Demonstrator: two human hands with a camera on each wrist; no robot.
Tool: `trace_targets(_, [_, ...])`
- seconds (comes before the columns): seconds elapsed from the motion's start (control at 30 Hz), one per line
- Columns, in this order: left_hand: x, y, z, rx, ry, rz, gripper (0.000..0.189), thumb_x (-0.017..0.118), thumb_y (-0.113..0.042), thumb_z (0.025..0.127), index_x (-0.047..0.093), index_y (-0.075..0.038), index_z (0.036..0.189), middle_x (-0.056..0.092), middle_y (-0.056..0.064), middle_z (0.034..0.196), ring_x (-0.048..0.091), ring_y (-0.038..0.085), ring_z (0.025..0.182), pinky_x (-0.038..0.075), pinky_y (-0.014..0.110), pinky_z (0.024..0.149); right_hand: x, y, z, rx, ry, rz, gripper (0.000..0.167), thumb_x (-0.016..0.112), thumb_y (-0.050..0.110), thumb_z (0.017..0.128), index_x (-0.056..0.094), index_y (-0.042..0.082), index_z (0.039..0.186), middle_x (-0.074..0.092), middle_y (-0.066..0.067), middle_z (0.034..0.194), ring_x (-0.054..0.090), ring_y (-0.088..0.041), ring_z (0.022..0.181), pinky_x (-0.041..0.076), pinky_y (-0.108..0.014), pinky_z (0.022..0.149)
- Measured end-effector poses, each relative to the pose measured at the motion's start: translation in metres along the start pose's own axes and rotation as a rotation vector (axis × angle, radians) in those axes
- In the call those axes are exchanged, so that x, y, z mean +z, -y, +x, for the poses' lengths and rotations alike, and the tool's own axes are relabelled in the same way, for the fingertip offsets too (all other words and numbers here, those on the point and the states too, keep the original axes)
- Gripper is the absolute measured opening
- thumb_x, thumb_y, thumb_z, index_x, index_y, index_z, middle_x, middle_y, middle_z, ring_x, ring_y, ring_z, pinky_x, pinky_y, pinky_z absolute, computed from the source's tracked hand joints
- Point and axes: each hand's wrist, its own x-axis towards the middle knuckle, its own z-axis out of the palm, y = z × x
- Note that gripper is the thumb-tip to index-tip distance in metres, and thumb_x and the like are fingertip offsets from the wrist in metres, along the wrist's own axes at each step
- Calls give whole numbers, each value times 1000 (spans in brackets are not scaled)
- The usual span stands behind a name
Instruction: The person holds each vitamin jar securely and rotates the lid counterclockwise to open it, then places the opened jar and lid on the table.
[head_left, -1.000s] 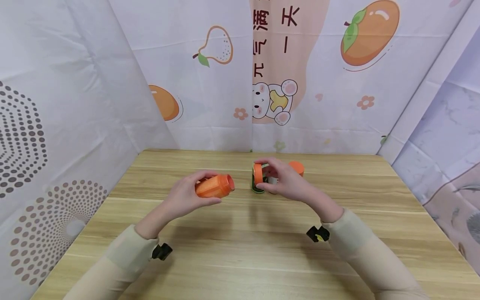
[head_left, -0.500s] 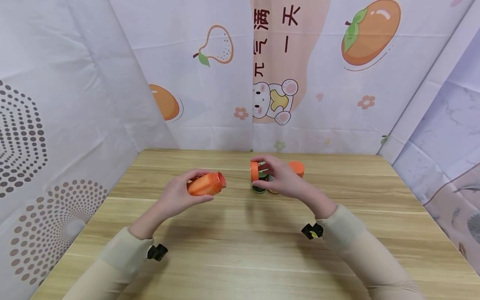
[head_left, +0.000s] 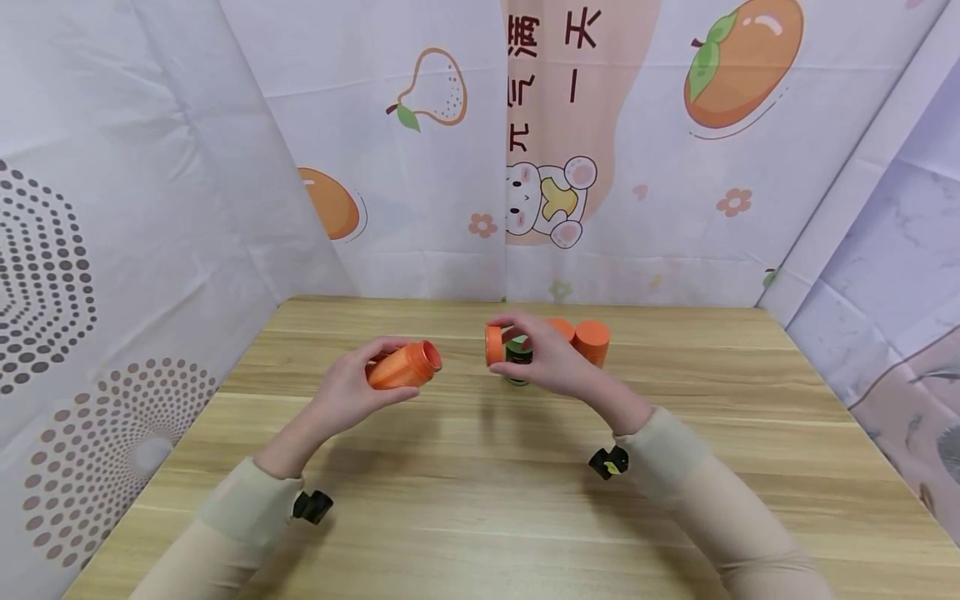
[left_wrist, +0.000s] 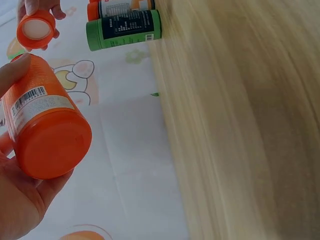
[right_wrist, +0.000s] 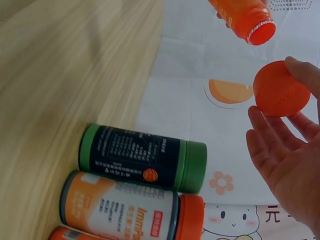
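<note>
Uncapped orange bottle [head_left: 401, 367] and orange cap [head_left: 493, 345] held apart.
Left hand [head_left: 352, 390] fingers curl round the tilted bottle; right hand [head_left: 546, 358] fingers pinch the cap's rim, both above the surface [head_left: 465, 517]. Near the right hand stand a green canister [right_wrist: 142, 157] and two orange-lidded jars [right_wrist: 125, 207]. The step seems to be handling the two separately; the next move calls for a steady hold on the bottle.

Your bottle [head_left: 397, 368]: bright orange, white patch [left_wrist: 49, 106] with black bars. Your cap [head_left: 493, 346]: orange outside, whitish inside. Green jar [right_wrist: 142, 159]: dark label [right_wrist: 117, 145], white-lettered. Next jar [right_wrist: 120, 207]: orange and white, orange lid [right_wrist: 190, 219]. Your sleeves [head_left: 198, 537]: cream. Tabletop [head_left: 465, 483]: yellow-brown, streaky. Back cloth [head_left: 442, 275]: white, orange fruit [head_left: 742, 67], pink flowers [head_left: 734, 202]. Left cloth [head_left: 202, 242]: white, dotted brown.
</note>
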Motion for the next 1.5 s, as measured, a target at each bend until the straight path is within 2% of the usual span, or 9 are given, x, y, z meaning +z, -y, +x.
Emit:
trace_targets(0.13, [1, 7, 0, 9, -15, -23, 58, 86, -21, 75, 59, -20, 126, 64, -1, 112, 57, 21, 90, 49, 39, 73, 7, 0, 3, 2, 1, 23, 55, 80, 13, 82, 54, 3, 130, 61, -4, 115, 60, -21, 103, 51, -47, 84])
trace_targets(0.4, [-1, 18, 0, -2, -33, -51, 60, 85, -19, 76, 57, -13, 129, 63, 5, 114, 58, 23, 91, 48, 40, 77, 19, -2, 10, 25, 51, 42, 55, 78, 14, 83, 52, 5, 132, 59, -4, 118, 58, -20, 107, 51, -39, 84])
trace_targets(0.63, [-2, 22, -1, -39, -51, -72, 61, 85, -14, 76, 55, -9, 129, 63, 10, 114, 61, 27, 93, 51, 41, 74, 29, -7, 15, 32, 86, 85, 57, 78, 11, 83, 50, 3, 133, 58, -5, 120, 58, -23, 109, 51, -39, 88])
trace_targets(0.87, [-6, 31, 2, -89, -63, -80, 63, 83, -15, 79, 49, -5, 131, 60, 16, 121, 60, 33, 105, 48, 49, 88, 36, -8, 23, 64, 89, 128, 58, 77, 8, 83, 49, 1, 133, 58, -8, 121, 59, -26, 110, 48, -36, 93])
trace_targets(1.03, [-9, 37, 5, -111, -86, -114, 66, 82, -15, 80, 46, -1, 134, 57, 21, 125, 56, 37, 112, 44, 53, 95, 41, -10, 30, 80, 83, 130, 58, 77, 7, 83, 49, 0, 133, 58, -9, 122, 59, -23, 110, 48, -32, 93])
trace_targets(1.5, [-11, 50, 8, -212, -155, -217, 68, 79, -17, 83, 40, 2, 136, 52, 23, 130, 53, 38, 116, 41, 51, 99, 49, -14, 39, 111, 69, 178, 58, 78, 4, 81, 51, 0, 132, 59, -9, 121, 60, -21, 109, 48, -29, 92])
